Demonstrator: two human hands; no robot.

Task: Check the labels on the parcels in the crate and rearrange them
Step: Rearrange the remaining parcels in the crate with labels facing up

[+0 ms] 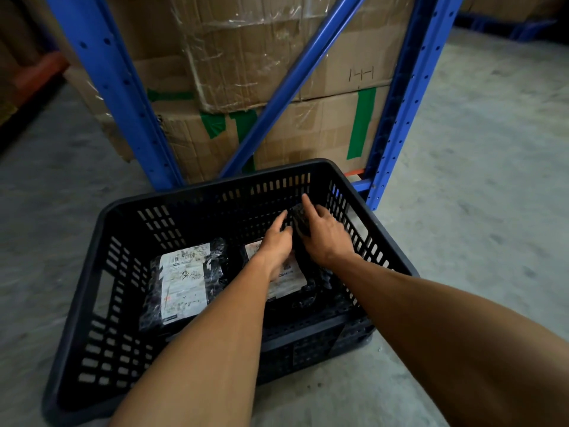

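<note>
Black slotted plastic makes up the crate [123,229] I see on the concrete floor [480,186]. Two flat, crinkly black parcels lie inside, white labels up: one [184,282] at left, long axis running front to back, another [292,278] under my left hand [275,245], fingers loosely spread. My right hand [323,235] grips a third dark parcel [300,220], standing upright by the far right corner.
</note>
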